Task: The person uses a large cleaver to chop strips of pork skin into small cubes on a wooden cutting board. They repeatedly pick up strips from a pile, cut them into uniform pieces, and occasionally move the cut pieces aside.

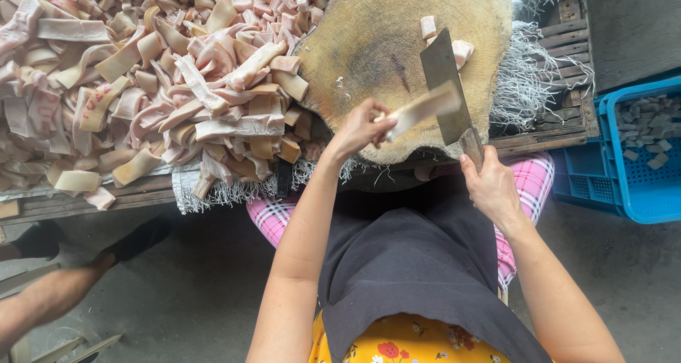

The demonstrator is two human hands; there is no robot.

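While the left hand (360, 127) pinches one end of a pale pork-skin strip (424, 108) between thumb and fingertips, keep that strip flat across the near part of the round wooden chopping block (369, 44), long side lying crosswise to the blade. Right hand (491, 185) wrapped closed round the handle of the cleaver (445, 86); blade raised on edge over the block, just beside the strip's far end. Strip blurred, so cannot tell whether already resting on the wood or just above it.

To cut well: settle the strip down fully before bringing the blade in. Curl the left fingertips back from the cut line and hold well behind it. Drop the cleaver straight, edge square to the strip, so pieces come off even, like the small cut pieces (461, 51) lying at the far side of the block beyond the blade. Feed the strip toward the blade in short steps rather than moving the blade toward the fingers. Keep the handle grip firm; greasy skin likely makes it slippery.

Heap of uncut strips (142, 79) to the left, touching the block's edge, close for the next pick. Blue plastic crate (642, 157) with greyish pieces inside to the right, well apart. Another person's forearm (50, 295) low at the left, away from the block.
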